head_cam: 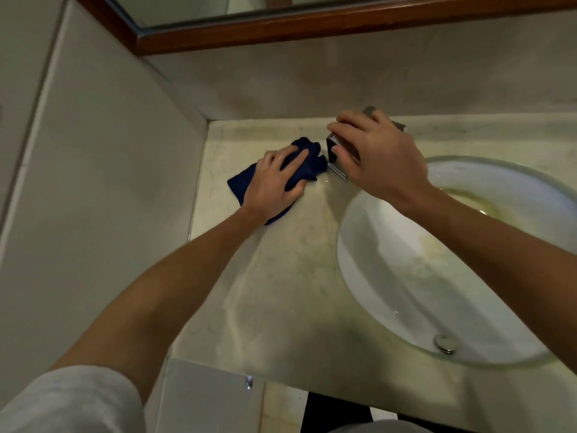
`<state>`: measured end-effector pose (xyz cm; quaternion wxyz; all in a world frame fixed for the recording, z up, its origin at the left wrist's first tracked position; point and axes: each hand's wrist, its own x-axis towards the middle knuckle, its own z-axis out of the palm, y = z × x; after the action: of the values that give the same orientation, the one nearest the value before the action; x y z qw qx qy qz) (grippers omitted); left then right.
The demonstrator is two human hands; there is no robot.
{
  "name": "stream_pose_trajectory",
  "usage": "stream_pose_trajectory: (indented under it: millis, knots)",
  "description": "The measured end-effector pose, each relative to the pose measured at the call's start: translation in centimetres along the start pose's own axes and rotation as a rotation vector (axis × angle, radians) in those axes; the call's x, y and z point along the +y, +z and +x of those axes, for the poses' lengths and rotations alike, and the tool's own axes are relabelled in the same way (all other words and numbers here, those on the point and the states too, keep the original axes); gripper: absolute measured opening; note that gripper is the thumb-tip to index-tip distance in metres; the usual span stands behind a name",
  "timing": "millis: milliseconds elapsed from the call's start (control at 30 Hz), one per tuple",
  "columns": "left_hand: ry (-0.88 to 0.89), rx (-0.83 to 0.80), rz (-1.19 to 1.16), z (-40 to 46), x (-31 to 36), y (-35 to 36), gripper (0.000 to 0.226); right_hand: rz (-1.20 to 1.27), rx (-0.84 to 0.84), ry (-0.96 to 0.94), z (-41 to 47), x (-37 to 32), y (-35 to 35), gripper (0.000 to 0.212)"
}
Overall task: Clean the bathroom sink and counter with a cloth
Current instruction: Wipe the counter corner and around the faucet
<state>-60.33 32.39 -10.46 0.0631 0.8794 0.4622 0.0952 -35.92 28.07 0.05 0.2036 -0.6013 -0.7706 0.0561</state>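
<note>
1. On the far left part of the counter (281,276), a dark blue cloth (242,182) lies bunched, its far end touching the base of the tap (338,160).
2. The left hand (276,179) presses down on the cloth, fingers spread flat over it, not curled around it.
3. The right hand (374,154) grasps the tap from above, thumb on its near left face and fingers wrapped over its top.
4. The tap is a square chrome block standing between the cloth and the sink (390,267), at the sink's far left rim.
5. The sink is a round glass bowl on the right, white inside with yellowish stains, and a chrome drain (445,343) sits at its near side.
6. The counter is pale marble with greenish marks and a wet sheen near the cloth.
7. Pale wall panels stand to the left and behind, and a wood-framed mirror (281,29) hangs at the far edge.
8. Both forearms are bare; a light sleeve (71,401) shows at near left.
</note>
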Motion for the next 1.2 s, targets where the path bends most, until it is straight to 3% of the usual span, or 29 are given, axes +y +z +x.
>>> stream_pose_trajectory:
  millis: [167,367,500,600,700,800,1000,1067,1200]
  knots:
    - [-0.115,0.082,0.005,-4.0,4.9,0.9,0.058,0.017,-0.038,0.03,0.1,-0.2,-0.1,0.037]
    - [-0.338,0.072,-0.014,-6.5,15.6,3.4,0.06,0.042,-0.062,0.025,0.3,-0.1,-0.1,0.04]
    - [-0.346,0.121,-0.353,-6.8,22.1,3.2,0.061,0.058,-0.061,0.004,0.3,0.0,-0.1,0.039]
    - [-0.488,0.202,-0.633,-7.4,24.0,0.6,0.06,0.047,-0.061,0.007,0.4,0.0,-0.1,0.039]
    - [-0.649,0.343,-0.741,-9.3,20.7,-3.1,0.057,0.049,-0.073,0.008,0.3,0.1,-0.3,0.039]
    - [-0.689,0.407,-0.618,-12.2,13.7,-6.7,0.049,0.052,-0.077,0.014,0.3,0.0,-0.4,0.038]
    - [-0.826,0.155,-0.332,-16.5,-0.4,-7.5,0.055,0.039,-0.083,0.014,0.4,0.0,-0.1,0.038]
    - [-0.846,0.09,-0.32,-16.9,-2.0,-6.4,0.06,0.042,-0.078,0.007,0.4,0.1,0.0,0.038]
    - [-0.866,0.174,-0.252,-16.9,0.2,-3.9,0.066,0.037,-0.076,0.014,0.4,0.1,0.1,0.037]
